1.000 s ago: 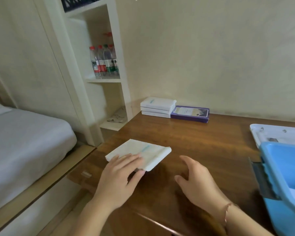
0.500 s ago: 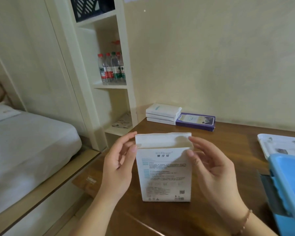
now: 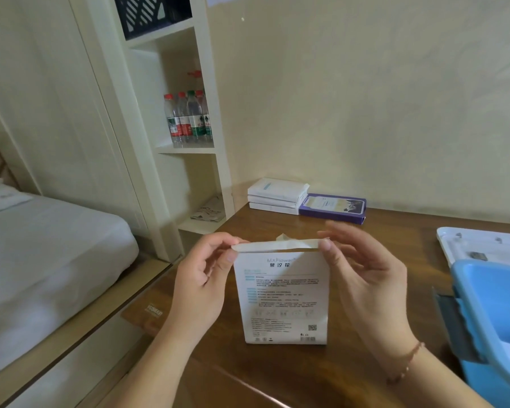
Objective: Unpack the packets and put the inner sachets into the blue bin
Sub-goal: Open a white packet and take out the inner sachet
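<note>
White packet (image 3: 281, 295) stands upright on the brown bench (image 3: 365, 231), printed face toward the camera, bottom edge on the wood. Left hand (image 3: 202, 278) pinches the left end of the folded top flap between thumb and fingers; right hand (image 3: 362, 275) pinches the right end, remaining fingers spread loosely behind. Flap is creased flat along the top, a small peak of paper raised at its middle. A thin bracelet (image 3: 407, 363) sits on the right wrist. Blue bin (image 3: 489, 313) at the right edge of the bench, well apart from the packet, only partly in view; a white lid or tray (image 3: 480, 242) lies just behind it. Nothing lies between packet and bin. Farther back, against the wall: stack of white packets (image 3: 276, 195), with a purple box (image 3: 333, 207) touching its right side. Left of the bench, a white shelf unit (image 3: 215, 148) holds water bottles (image 3: 189, 119), a dark crate (image 3: 147, 13) above. Bed (image 3: 47, 245) at far left.
</note>
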`<state>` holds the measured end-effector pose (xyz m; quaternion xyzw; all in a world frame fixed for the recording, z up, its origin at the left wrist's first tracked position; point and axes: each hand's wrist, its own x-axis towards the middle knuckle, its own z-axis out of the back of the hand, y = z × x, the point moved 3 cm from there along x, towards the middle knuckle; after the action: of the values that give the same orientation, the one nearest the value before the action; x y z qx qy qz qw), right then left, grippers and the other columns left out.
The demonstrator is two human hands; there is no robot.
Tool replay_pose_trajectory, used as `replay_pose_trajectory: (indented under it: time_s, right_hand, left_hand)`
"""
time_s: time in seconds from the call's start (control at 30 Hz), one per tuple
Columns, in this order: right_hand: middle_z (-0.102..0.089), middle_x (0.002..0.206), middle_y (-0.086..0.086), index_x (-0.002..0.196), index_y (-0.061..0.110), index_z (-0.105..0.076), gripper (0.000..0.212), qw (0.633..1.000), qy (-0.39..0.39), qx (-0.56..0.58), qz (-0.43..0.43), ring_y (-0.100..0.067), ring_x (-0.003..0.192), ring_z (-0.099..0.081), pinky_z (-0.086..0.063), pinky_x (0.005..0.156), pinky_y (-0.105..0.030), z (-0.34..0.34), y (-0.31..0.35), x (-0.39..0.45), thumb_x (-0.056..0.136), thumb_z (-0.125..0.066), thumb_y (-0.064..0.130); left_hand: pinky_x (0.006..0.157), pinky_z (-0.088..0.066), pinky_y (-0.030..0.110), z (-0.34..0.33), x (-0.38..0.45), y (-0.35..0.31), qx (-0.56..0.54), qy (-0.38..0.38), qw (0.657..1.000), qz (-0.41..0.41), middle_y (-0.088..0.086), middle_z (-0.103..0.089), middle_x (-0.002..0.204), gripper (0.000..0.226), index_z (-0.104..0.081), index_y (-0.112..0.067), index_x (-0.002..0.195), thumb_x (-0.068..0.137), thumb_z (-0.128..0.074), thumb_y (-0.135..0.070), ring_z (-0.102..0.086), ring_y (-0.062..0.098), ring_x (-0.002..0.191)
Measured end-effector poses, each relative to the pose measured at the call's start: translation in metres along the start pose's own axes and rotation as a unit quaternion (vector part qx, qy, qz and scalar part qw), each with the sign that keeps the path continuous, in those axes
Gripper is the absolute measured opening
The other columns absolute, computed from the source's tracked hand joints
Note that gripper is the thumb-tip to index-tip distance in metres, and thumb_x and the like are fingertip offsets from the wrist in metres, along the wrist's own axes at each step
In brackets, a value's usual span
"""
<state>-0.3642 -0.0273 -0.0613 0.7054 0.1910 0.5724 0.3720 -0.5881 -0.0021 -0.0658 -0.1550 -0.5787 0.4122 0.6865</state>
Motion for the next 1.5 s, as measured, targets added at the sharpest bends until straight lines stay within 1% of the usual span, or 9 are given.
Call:
replay_pose_trajectory:
  time_s: [0.17,0.33,0.47,0.67,0.9,1.17,1.23,1.37,1.5]
  right_hand:
    - [-0.072,0.094,0.013,0.1,0.023,-0.072,0.018,0.999,0.011,-0.05,-0.007,-0.011,0.086,-0.069,-0.06,0.067,-0.03,-0.001,-0.003,0.001,0.084,-0.068,0.028]
    - [-0.07,0.096,0.013,0.097,0.026,-0.071,0.012,0.996,0.016,-0.089,0.008,-0.007,0.086,-0.066,-0.059,0.065,-0.025,-0.002,0.0,0.003,0.088,-0.067,0.018]
    - [-0.069,0.091,0.013,0.086,0.027,-0.07,0.016,0.995,0.023,-0.101,0.007,-0.009,0.082,-0.065,-0.056,0.064,-0.023,-0.003,0.003,0.004,0.088,-0.068,0.012]
    - [-0.068,0.088,0.013,0.086,0.028,-0.068,0.013,0.991,0.028,-0.132,-0.014,-0.005,0.08,-0.062,-0.047,0.057,-0.012,-0.006,0.005,0.008,0.089,-0.067,0.015]
    - [-0.065,0.088,0.015,0.085,0.027,-0.067,0.011,0.986,0.03,-0.167,0.004,-0.005,0.079,-0.062,-0.051,0.057,-0.016,-0.006,0.008,0.008,0.088,-0.066,0.016]
    - [-0.067,0.083,0.012,0.077,0.025,-0.067,0.017,0.987,0.036,-0.156,-0.026,-0.007,0.077,-0.064,-0.055,0.062,-0.024,-0.005,0.012,0.009,0.084,-0.067,0.009]
    - [-0.067,0.081,0.01,0.075,0.028,-0.065,0.017,0.987,0.039,-0.15,-0.049,-0.007,0.076,-0.064,-0.056,0.062,-0.026,-0.004,0.011,0.009,0.083,-0.065,0.012]
    - [-0.069,0.076,0.011,0.076,0.029,-0.064,0.007,0.987,0.065,-0.125,-0.083,-0.006,0.074,-0.066,-0.057,0.058,-0.029,-0.002,0.01,0.004,0.082,-0.065,0.029]
    - [-0.069,0.075,0.011,0.078,0.031,-0.062,0.011,0.984,0.067,-0.145,-0.077,-0.008,0.072,-0.067,-0.058,0.059,-0.041,-0.001,0.01,0.002,0.079,-0.067,0.041]
  left_hand:
    - [0.076,-0.049,0.011,-0.001,-0.001,-0.006,-0.031,-0.006,0.999,-0.005,-0.017,-0.069,0.097,0.027,-0.062,-0.028,0.1,0.087,-0.056,-0.05,-0.064,0.007,0.1]
    - [0.073,-0.051,0.013,-0.006,-0.001,-0.009,-0.046,0.001,0.999,-0.007,-0.011,-0.069,0.095,0.023,-0.062,-0.021,0.098,0.086,-0.058,-0.041,-0.065,0.01,0.099]
    - [0.07,-0.05,0.011,-0.005,-0.001,-0.009,0.003,-0.007,1.0,-0.007,-0.018,-0.067,0.096,0.021,-0.065,-0.03,0.101,0.089,-0.054,-0.044,-0.063,0.006,0.098]
    - [0.07,-0.047,0.008,-0.008,0.001,-0.012,0.022,-0.022,1.0,0.001,-0.02,-0.066,0.096,0.01,-0.066,-0.027,0.1,0.095,-0.058,-0.031,-0.061,0.001,0.096]
    - [0.069,-0.047,0.011,-0.009,0.004,-0.015,0.031,-0.031,0.999,0.014,-0.018,-0.066,0.091,0.014,-0.066,-0.025,0.096,0.09,-0.055,-0.032,-0.062,0.007,0.09]
    - [0.079,-0.051,0.024,0.0,0.01,-0.016,0.027,0.048,0.998,0.033,-0.016,-0.07,0.092,0.01,-0.066,-0.024,0.087,0.092,-0.064,-0.015,-0.065,0.009,0.096]
    - [0.077,-0.05,0.016,0.001,0.01,-0.018,0.024,0.065,0.997,0.018,-0.018,-0.069,0.094,0.003,-0.064,-0.025,0.088,0.091,-0.063,-0.025,-0.064,0.006,0.097]
    - [0.078,-0.05,0.012,0.002,0.006,-0.019,0.077,0.076,0.994,-0.021,-0.024,-0.065,0.101,0.016,-0.058,-0.036,0.091,0.082,-0.059,-0.05,-0.061,0.0,0.103]
    - [0.077,-0.049,0.008,-0.001,0.007,-0.02,0.118,0.066,0.988,-0.072,-0.029,-0.063,0.102,0.011,-0.058,-0.037,0.089,0.086,-0.057,-0.047,-0.059,-0.005,0.104]
